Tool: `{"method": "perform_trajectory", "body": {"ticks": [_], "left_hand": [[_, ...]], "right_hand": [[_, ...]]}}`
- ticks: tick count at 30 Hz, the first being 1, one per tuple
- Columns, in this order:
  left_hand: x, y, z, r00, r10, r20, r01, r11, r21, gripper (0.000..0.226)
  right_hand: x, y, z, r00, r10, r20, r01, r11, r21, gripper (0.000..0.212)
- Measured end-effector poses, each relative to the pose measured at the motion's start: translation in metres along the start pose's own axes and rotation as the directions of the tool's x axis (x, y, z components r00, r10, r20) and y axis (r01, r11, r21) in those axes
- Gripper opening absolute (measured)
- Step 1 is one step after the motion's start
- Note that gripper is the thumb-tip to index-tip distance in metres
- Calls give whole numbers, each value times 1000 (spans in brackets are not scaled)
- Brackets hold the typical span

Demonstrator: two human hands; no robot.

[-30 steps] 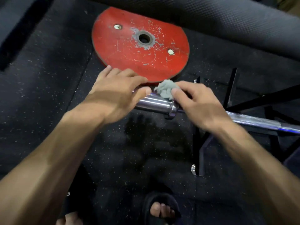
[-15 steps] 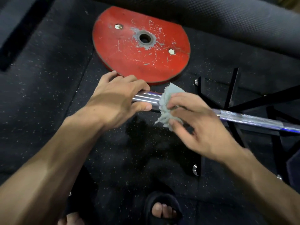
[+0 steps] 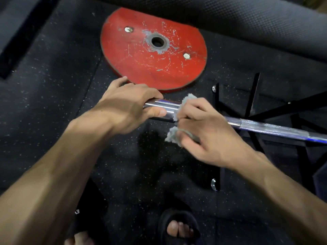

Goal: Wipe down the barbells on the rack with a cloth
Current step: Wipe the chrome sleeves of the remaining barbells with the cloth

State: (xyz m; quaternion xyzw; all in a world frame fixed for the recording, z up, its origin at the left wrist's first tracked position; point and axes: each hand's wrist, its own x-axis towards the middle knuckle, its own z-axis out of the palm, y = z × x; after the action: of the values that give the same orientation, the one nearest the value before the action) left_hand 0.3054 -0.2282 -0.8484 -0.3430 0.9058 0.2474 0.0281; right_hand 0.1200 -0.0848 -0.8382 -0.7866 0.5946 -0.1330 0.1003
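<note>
Head view. Barbell (image 3: 269,128) lies across the black rack (image 3: 254,101), its chrome sleeve end reaching out past the rack over the speckled rubber floor (image 3: 53,96).

Left hand (image 3: 127,106): fingers curled over the top of the sleeve end, thumb under it, a full grip on the barbell.

Right hand (image 3: 208,131): just beside the left hand along the barbell, toward the rack. Fingers curled round a grey-green cloth (image 3: 178,121), which is wrapped about the bar where sleeve meets shaft. One fold of cloth shows above the barbell, another bunch hangs below it from the fingers.

Knurled shaft section visible beyond the right hand, over the rack.

Red weight plate (image 3: 152,50) flat on the floor, on the far side of the barbell from the person, scratched, close to the left hand's fingertips; contact cannot be told.

Below the barbell: toes in a black sandal (image 3: 178,225).
</note>
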Motion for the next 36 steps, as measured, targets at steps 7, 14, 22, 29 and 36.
{"method": "perform_trajectory", "body": {"ticks": [7, 14, 22, 29, 36], "left_hand": [[10, 0, -9, 994, -19, 106, 20, 1000, -3, 54], [13, 7, -23, 967, -70, 247, 62, 997, 38, 56], [-18, 12, 8, 955, -57, -293, 55, 998, -15, 39], [-55, -26, 26, 893, -338, -297, 150, 846, -512, 40], [-57, -19, 36, 866, -380, -325, 36, 696, -718, 46]], "right_hand": [[29, 27, -2, 944, 325, -60, -293, 907, 303, 35], [-18, 7, 6, 920, 380, -91, -349, 904, 247, 38], [-16, -9, 17, 901, 416, -121, -410, 909, 71, 42], [35, 9, -15, 799, 594, 91, -601, 782, 169, 37], [56, -88, 59, 956, 292, -36, -294, 948, -122, 62]]}}
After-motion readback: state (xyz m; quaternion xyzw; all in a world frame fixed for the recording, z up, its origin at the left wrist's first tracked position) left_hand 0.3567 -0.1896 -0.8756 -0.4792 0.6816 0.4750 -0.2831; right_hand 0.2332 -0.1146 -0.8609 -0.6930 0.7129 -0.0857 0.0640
